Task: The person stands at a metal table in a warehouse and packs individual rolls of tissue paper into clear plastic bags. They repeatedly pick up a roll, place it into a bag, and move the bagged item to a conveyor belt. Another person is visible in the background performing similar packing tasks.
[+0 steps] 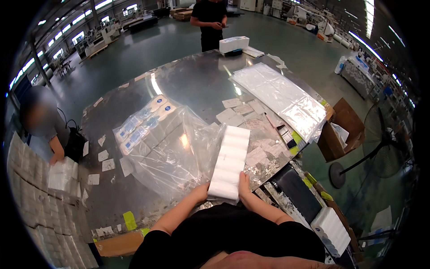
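Observation:
A long white pack of tissue rolls stands between my hands at the table's near edge, its far end tilted slightly right. My left hand grips its lower left side, partly hidden by the pack and bag. My right hand is closed against the lower right side, with its fingertips out of sight. Left of the pack, a large clear plastic bag lies with its loose mouth toward me. Inside its far part sit several packs with blue and tan printed ends.
Flat clear bags lie at the right. Paper slips and a dark phone-like object lie nearby. Another roll pack rests on a conveyor. Wrapped packs are stacked left beside a person; another person stands beyond.

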Demonstrator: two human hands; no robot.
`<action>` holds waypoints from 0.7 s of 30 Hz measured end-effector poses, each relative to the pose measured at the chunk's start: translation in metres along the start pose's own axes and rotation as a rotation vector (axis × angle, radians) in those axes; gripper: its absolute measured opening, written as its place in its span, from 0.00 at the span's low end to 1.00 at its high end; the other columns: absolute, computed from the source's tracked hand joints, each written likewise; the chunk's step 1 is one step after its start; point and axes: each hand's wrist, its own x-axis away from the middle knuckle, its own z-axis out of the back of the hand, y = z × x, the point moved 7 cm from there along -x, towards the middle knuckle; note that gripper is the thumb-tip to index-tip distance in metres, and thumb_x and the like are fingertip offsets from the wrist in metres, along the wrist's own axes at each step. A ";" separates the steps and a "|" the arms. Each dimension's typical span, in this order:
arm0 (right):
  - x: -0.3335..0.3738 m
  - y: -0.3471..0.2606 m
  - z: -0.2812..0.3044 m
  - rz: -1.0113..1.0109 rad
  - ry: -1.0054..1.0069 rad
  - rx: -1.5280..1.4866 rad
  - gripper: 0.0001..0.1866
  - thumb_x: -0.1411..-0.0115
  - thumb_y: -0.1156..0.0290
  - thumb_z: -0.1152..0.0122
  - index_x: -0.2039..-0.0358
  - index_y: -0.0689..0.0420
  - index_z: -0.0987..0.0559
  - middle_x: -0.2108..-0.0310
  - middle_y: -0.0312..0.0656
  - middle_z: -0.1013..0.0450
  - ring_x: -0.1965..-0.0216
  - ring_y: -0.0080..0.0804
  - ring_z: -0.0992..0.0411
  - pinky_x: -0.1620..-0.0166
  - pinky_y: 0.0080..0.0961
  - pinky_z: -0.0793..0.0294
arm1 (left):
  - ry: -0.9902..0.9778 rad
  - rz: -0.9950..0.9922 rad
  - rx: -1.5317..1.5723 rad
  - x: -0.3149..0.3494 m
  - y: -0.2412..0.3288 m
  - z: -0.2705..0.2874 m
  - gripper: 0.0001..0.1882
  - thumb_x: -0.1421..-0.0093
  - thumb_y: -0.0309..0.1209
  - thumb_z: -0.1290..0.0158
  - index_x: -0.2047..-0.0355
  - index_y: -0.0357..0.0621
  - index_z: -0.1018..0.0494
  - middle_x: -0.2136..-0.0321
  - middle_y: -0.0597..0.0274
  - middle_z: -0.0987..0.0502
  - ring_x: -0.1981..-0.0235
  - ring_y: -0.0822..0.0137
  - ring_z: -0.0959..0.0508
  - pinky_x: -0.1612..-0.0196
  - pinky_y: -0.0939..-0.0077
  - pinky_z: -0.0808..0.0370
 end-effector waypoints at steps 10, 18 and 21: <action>0.028 -0.054 -0.041 -0.407 -0.268 -0.392 0.29 0.43 0.61 0.46 0.45 0.60 0.41 0.50 0.49 0.36 0.50 0.44 0.34 0.46 0.45 0.34 | 0.005 0.014 0.091 0.015 -0.003 0.005 0.24 0.43 0.37 0.52 0.45 0.53 0.35 0.55 0.45 0.26 0.53 0.46 0.27 0.51 0.60 0.31; 0.001 -0.062 -0.018 -0.434 -0.549 -0.478 0.31 0.52 0.66 0.42 0.46 0.59 0.35 0.50 0.52 0.31 0.51 0.49 0.32 0.46 0.48 0.33 | 0.095 0.138 0.132 0.042 0.011 0.025 0.30 0.47 0.31 0.51 0.41 0.52 0.40 0.65 0.52 0.23 0.64 0.51 0.23 0.61 0.62 0.28; -0.001 -0.063 0.000 -0.676 -0.558 -0.664 0.30 0.53 0.66 0.43 0.47 0.62 0.33 0.52 0.51 0.30 0.53 0.50 0.30 0.47 0.47 0.32 | 0.389 0.218 0.032 0.070 0.013 0.062 0.37 0.48 0.31 0.53 0.36 0.55 0.50 0.70 0.51 0.22 0.68 0.50 0.23 0.64 0.58 0.27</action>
